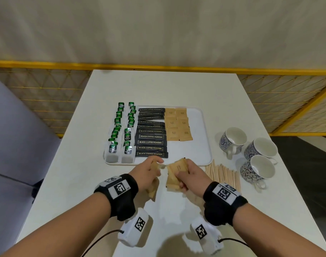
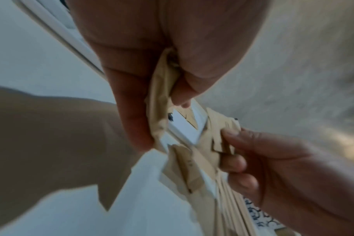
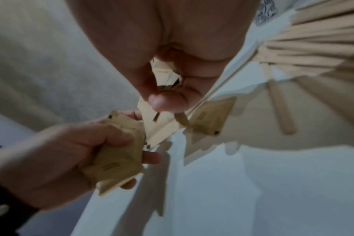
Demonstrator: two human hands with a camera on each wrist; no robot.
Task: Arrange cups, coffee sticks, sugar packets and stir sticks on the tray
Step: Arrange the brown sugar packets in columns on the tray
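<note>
From the head camera, a white rectangular plastic tray (image 1: pixel 205 145) sat on the white table (image 1: pixel 167 86). On it lay two columns of green-labelled tea bags (image 1: pixel 121 130), a column of black coffee powder sticks (image 1: pixel 151 131) and six brown paper sugar packets (image 1: pixel 179 125) in two columns. Three blue-and-white patterned ceramic cups (image 1: pixel 248 147) stood on the table right of the tray, and a pile of pale wooden stir sticks (image 1: pixel 223 173) lay just in front of the tray's right corner. At the tray's near edge, the left hand (image 1: pixel 149 173) and right hand (image 1: pixel 192 175) each gripped loose brown sugar packets (image 1: pixel 174 173), close together.

The left wrist camera showed the left hand's fingers (image 2: pixel 131 111) curled round a crumpled packet, with the right hand's fingertips (image 2: pixel 232 161) pinching others opposite.

The right wrist camera showed the right thumb (image 3: pixel 168 100) and fingers pinching packets, while the left hand's curled fingers (image 3: pixel 103 138) held several, above the table.
</note>
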